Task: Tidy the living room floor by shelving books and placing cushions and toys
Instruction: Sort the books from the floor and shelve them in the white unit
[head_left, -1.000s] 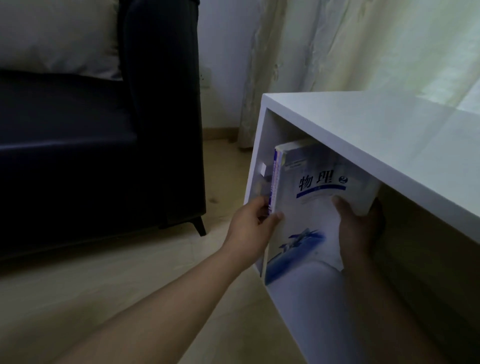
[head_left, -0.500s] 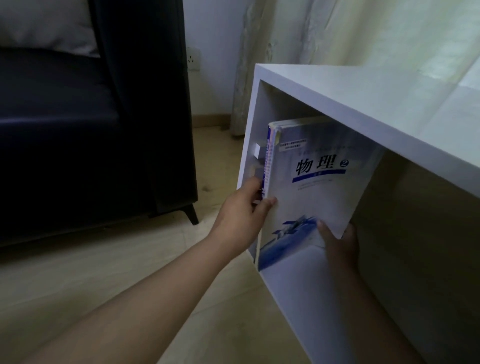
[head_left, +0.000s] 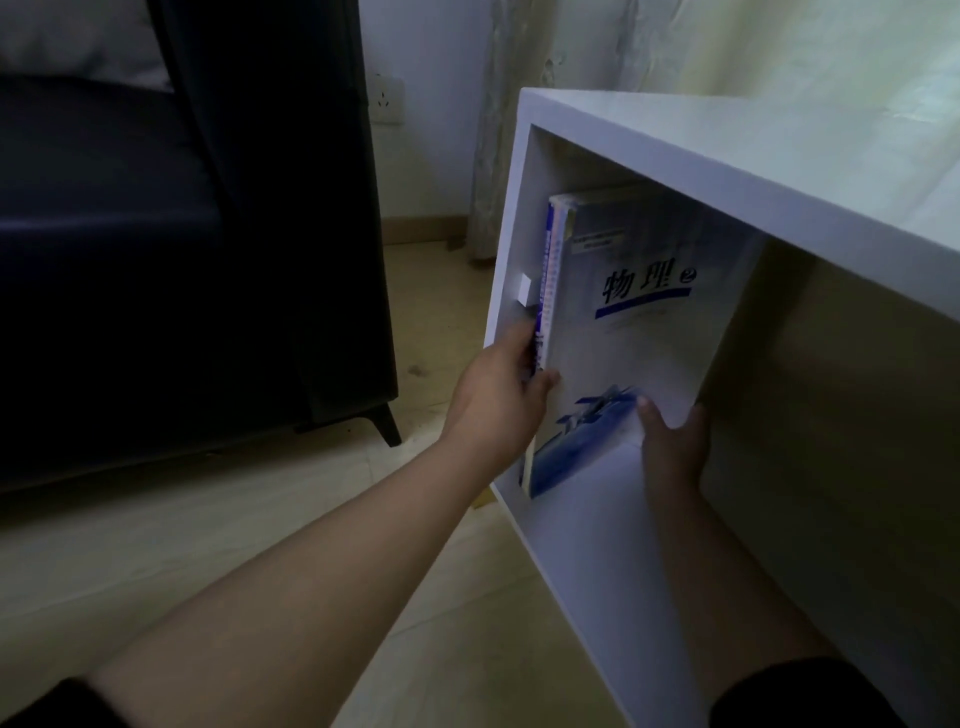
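Both arms reached out; left hand (head_left: 498, 395) pinched the book (head_left: 639, 332) at its spine, right hand (head_left: 672, 441) gripped its lower corner inside the shelf (head_left: 727, 156)

Book: I see a pale textbook (head_left: 639, 332), blue-banded spine, blue picture low on the cover
Pose: upright, slightly tilted
Place: left end of the white shelf (head_left: 727, 171) compartment

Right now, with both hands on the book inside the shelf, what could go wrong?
1. The physics textbook stands tilted; only its lower left corner seems to rest on the white shelf unit. If the right hand lets go, it may fall flat.
2. The left hand grips the spine close to the side wall, so its fingers could get pinched.
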